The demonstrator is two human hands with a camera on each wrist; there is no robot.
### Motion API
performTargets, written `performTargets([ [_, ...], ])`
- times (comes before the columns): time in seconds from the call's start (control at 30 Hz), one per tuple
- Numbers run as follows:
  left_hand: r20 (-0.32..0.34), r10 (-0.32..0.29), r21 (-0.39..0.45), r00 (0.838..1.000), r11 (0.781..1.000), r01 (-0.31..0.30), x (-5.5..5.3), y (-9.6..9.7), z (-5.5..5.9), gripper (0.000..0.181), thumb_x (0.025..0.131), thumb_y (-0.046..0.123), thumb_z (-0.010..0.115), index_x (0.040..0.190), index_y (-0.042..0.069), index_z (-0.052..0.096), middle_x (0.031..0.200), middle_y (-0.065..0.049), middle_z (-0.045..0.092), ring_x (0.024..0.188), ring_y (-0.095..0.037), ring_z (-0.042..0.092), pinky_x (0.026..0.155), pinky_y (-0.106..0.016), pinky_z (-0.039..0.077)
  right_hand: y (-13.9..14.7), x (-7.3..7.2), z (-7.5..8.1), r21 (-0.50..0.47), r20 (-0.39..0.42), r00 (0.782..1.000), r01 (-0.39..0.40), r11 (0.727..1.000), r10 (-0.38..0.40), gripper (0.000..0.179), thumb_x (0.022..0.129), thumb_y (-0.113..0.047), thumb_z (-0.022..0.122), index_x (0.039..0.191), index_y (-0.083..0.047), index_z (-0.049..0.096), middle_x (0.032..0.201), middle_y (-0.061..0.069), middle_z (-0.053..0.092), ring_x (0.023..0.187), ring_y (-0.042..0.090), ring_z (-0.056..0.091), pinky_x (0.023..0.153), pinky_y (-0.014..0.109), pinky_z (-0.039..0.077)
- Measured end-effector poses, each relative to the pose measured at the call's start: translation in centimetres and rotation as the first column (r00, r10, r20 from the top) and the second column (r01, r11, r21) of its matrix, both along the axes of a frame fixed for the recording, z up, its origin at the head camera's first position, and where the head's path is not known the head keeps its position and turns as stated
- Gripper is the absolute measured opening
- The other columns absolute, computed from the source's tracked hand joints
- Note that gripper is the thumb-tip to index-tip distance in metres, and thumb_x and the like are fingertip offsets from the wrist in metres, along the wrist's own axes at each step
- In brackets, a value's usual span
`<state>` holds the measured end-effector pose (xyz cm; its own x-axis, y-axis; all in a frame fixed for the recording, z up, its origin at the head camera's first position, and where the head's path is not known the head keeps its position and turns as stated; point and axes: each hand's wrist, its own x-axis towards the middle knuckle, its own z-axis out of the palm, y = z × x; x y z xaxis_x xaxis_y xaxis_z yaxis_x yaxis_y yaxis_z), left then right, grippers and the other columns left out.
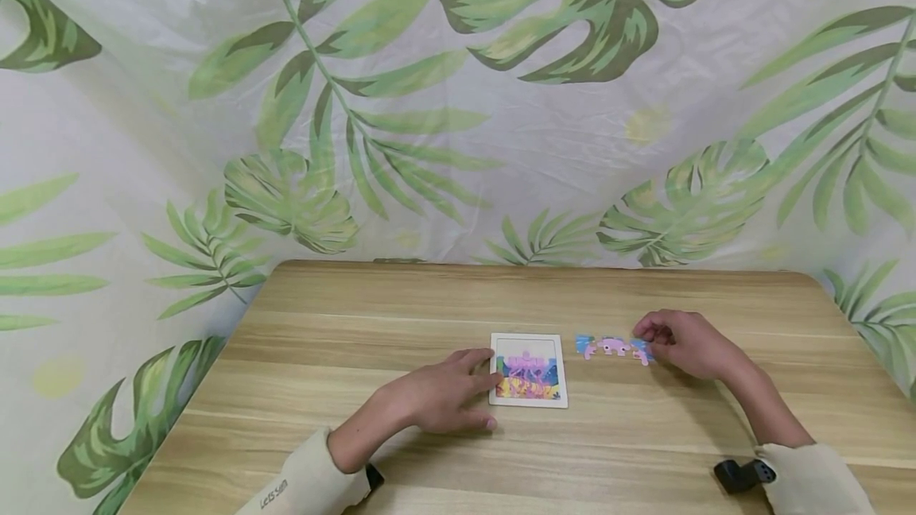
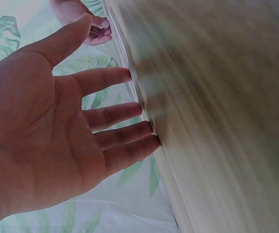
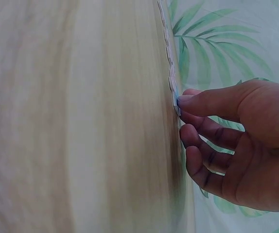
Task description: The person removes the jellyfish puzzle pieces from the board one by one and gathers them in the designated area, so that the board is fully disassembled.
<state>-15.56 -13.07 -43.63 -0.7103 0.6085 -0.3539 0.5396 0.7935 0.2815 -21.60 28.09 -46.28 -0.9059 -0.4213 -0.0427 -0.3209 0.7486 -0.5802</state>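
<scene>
A square puzzle board (image 1: pixel 563 372) with a white border lies on the table, its lower part filled with a pink, blue and yellow sea picture and its top part pale. Fingers of my left hand (image 1: pixel 447 396), spread and fairly straight, rest on its left edge. To the right of the board lie jigsaw pieces in a row: a blue-and-pink piece (image 1: pixel 584 346), a pink piece with eyes (image 1: pixel 613 346) and another blue-and-pink piece (image 1: pixel 639 351). The thumb and index finger of my right hand (image 1: pixel 694 346) pinch that last piece; the other fingers (image 3: pixel 202 172) are curled loosely.
The wooden table (image 1: pixel 343 340) ends at a back edge against a leaf-patterned curtain (image 1: pixel 458 141). A black device (image 1: pixel 744 475) sits by the right sleeve, and part of another black device (image 1: pixel 374 479) shows by the left sleeve.
</scene>
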Motion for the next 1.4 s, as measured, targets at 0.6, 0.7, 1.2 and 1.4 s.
performTargets([
  [0.6,0.0,-0.011,-0.002,1.0,1.0,0.011,0.0,-0.1,0.1,0.071,0.103,0.059,0.064,0.164,0.025,0.048,0.177,-0.008,0.029,0.163,-0.03,0.031,0.119,-0.056,0.048,-0.6,0.0,0.5,-0.004,-0.01,1.0,-0.021,1.0,0.021,0.017,0.096,-0.001,0.076,0.111,-0.006,0.075,0.102,0.002,0.075,0.093,0.014,0.065,0.075,0.025,0.054],
  [0.7,0.001,-0.012,-0.001,1.0,1.0,0.012,0.0,-0.1,0.2,0.072,0.103,0.058,0.065,0.164,0.024,0.048,0.177,-0.009,0.03,0.163,-0.031,0.031,0.119,-0.056,0.049,-1.7,0.0,0.8,-0.016,-0.004,1.0,-0.03,0.999,0.03,0.017,0.096,-0.001,0.075,0.112,-0.005,0.075,0.1,0.002,0.075,0.091,0.014,0.066,0.074,0.026,0.055],
  [1.2,0.007,-0.019,0.056,1.0,0.998,0.019,0.3,-0.8,0.5,0.065,0.105,0.053,0.065,0.161,0.023,0.052,0.177,-0.008,0.03,0.164,-0.031,0.03,0.123,-0.054,0.045,-7.3,0.0,0.7,-0.039,-0.022,0.993,-0.121,0.992,0.12,0.01,0.097,-0.005,0.076,0.107,-0.009,0.077,0.098,-0.001,0.076,0.091,0.01,0.067,0.081,0.03,0.058],
  [1.4,-0.03,-0.076,0.067,0.997,0.995,0.078,0.7,-1.0,0.3,0.056,0.106,0.047,0.065,0.157,0.024,0.058,0.174,-0.01,0.036,0.161,-0.032,0.035,0.124,-0.051,0.045,-9.3,-0.1,1.0,-0.028,-0.022,0.987,-0.162,0.986,0.162,0.014,0.095,-0.003,0.077,0.108,-0.008,0.076,0.1,0.0,0.075,0.092,0.01,0.066,0.082,0.031,0.058],
])
